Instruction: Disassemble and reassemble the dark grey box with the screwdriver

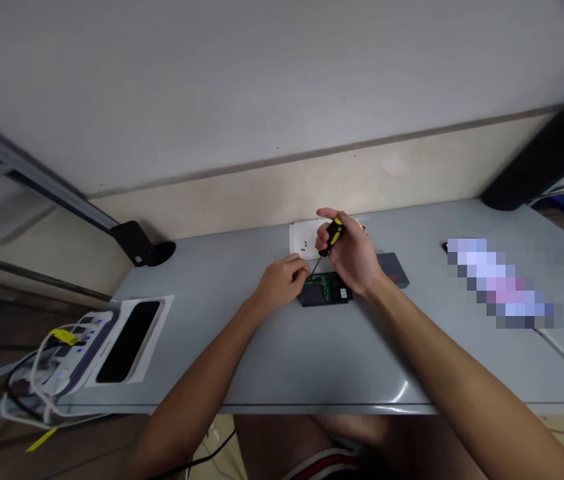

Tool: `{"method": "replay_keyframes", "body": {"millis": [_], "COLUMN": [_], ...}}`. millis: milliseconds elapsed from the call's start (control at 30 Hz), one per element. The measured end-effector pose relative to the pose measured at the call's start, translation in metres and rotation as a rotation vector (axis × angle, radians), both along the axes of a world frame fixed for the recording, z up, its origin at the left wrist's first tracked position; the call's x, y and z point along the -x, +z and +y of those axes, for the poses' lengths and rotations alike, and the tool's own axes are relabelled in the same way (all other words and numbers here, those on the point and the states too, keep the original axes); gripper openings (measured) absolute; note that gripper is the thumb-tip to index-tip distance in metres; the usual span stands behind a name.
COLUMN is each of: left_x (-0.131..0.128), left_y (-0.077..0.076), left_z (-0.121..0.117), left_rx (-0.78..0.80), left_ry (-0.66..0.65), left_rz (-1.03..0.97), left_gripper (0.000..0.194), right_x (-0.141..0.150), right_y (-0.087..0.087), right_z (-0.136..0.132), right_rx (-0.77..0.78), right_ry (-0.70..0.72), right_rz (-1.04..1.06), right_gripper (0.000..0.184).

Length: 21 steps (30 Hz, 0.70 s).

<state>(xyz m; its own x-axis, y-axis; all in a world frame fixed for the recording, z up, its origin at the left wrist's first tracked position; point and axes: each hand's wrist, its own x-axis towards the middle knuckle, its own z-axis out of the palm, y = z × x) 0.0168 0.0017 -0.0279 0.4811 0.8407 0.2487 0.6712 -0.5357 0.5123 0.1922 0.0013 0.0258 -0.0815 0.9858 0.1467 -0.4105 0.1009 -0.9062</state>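
Note:
My right hand (349, 250) is wrapped round the handle of a yellow-and-black screwdriver (335, 231), with the index finger raised. The shaft slants down and left to the top edge of a dark device with a green circuit board (326, 288), probably a hard drive, lying flat on the desk. At the board's upper left corner, my left hand (283, 279) has its fingers pinched by the screwdriver tip; what lies between them is hidden. Behind is a white sheet (299, 235) with several tiny dark pieces, likely screws. A dark grey flat panel (395, 269) sits partly behind my right wrist.
On the left of the grey desk (242, 373) are a power strip (79, 353) with cables and a black phone (129, 341) on white paper. A blurred-out device (502, 283) with a white cable lies to the right. Black stands (137, 243) rise near the wall.

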Motion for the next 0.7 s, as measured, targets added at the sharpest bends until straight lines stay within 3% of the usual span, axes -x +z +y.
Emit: {"method": "replay_keyframes", "body": {"millis": [100, 433, 700], "left_x": [-0.0002, -0.0005, -0.0005], "left_y": [-0.0006, 0.0008, 0.0008], "left_z": [0.0006, 0.0006, 0.001], "left_rx": [0.004, 0.025, 0.023], "left_ry": [-0.009, -0.007, -0.012], "left_rz": [-0.005, 0.011, 0.009], "left_gripper": [0.026, 0.026, 0.027], "right_x": [-0.0053, 0.0013, -0.0007], "right_y": [-0.0017, -0.0036, -0.0015], "right_z": [0.0011, -0.0017, -0.0042], "right_rx": [0.028, -0.029, -0.017], "right_ry": [0.004, -0.021, 0.007], "right_rz": [0.051, 0.046, 0.05], "right_gripper": [0.041, 0.058, 0.046]}}
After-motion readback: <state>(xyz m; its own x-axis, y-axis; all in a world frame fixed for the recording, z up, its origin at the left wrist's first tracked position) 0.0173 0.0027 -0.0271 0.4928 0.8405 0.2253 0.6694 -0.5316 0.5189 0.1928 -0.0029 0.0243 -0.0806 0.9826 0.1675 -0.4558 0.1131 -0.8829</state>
